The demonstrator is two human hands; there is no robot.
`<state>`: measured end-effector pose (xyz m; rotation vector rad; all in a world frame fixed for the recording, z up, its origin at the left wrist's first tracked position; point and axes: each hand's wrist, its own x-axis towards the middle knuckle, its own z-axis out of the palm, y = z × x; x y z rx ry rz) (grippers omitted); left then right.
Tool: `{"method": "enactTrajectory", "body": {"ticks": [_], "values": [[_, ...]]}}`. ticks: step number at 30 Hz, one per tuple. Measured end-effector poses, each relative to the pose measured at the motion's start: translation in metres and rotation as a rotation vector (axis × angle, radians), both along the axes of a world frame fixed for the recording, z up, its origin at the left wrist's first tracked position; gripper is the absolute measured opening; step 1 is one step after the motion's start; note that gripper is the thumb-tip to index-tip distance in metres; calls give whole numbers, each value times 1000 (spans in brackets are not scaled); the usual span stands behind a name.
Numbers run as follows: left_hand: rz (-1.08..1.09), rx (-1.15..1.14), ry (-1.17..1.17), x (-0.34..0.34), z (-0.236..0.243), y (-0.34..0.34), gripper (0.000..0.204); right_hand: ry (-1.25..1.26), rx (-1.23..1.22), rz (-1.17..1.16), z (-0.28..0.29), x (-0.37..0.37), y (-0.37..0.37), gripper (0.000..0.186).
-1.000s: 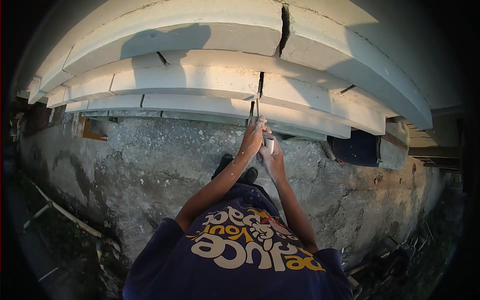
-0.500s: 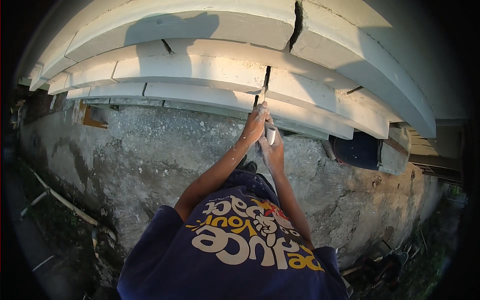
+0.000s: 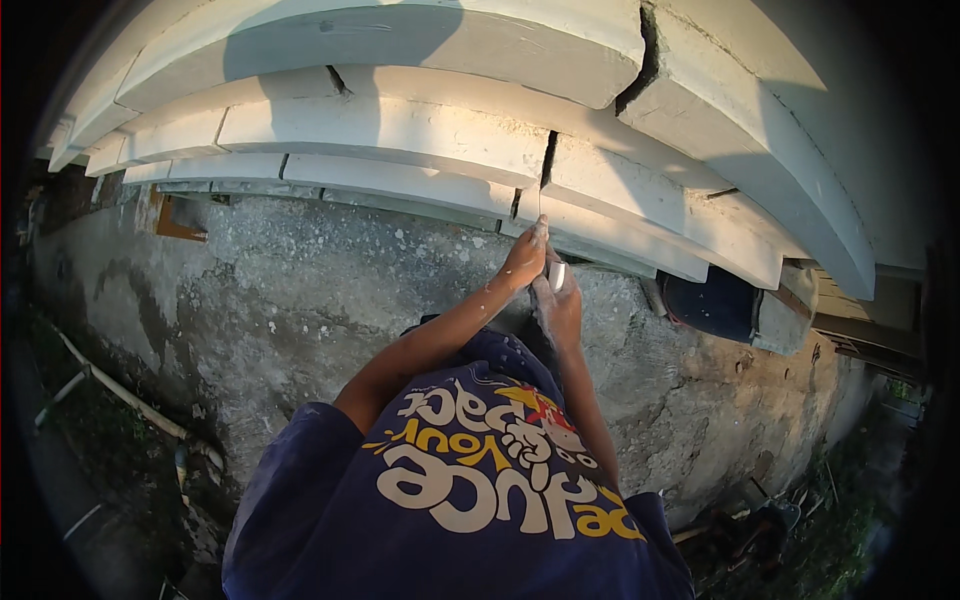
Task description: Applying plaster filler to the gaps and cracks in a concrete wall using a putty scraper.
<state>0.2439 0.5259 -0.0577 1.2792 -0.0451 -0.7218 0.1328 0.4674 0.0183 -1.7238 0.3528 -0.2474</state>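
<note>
My left hand (image 3: 525, 258) is closed, its fingers pinching the lower end of a thin, blade-like strip (image 3: 541, 200). The strip points up at a dark gap (image 3: 548, 158) between two white ledge blocks. Just below and to the right, my right hand (image 3: 562, 308) is wrapped round a white handle-like piece (image 3: 557, 274) whose end shows above the fingers. Whether strip and white piece are one tool is hidden by my hands. Pale dust or plaster marks both hands. The stepped white ledges (image 3: 400, 135) run across in front of my hands.
A wider gap (image 3: 640, 60) splits the nearest ledge at upper right. Below lies a stained grey concrete surface (image 3: 330, 280). A dark blue container-like object (image 3: 710, 303) is at right, a wooden piece (image 3: 180, 218) at far left, and pale pipes (image 3: 140, 405) at lower left.
The view has shifted a little. Both hands are slightly lower and to the right in the picture, and the strip's tip sits lower along the gap. Both grips stay closed.
</note>
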Motion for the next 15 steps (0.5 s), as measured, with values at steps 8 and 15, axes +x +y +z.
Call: {"method": "enactTrajectory", "body": {"ticks": [8, 15], "values": [[117, -30, -171, -35, -9, -34, 50, -41, 79, 29, -2, -25, -26, 56], [423, 52, -27, -41, 21, -30, 53, 82, 73, 258, 8, -14, -52, 59]]}}
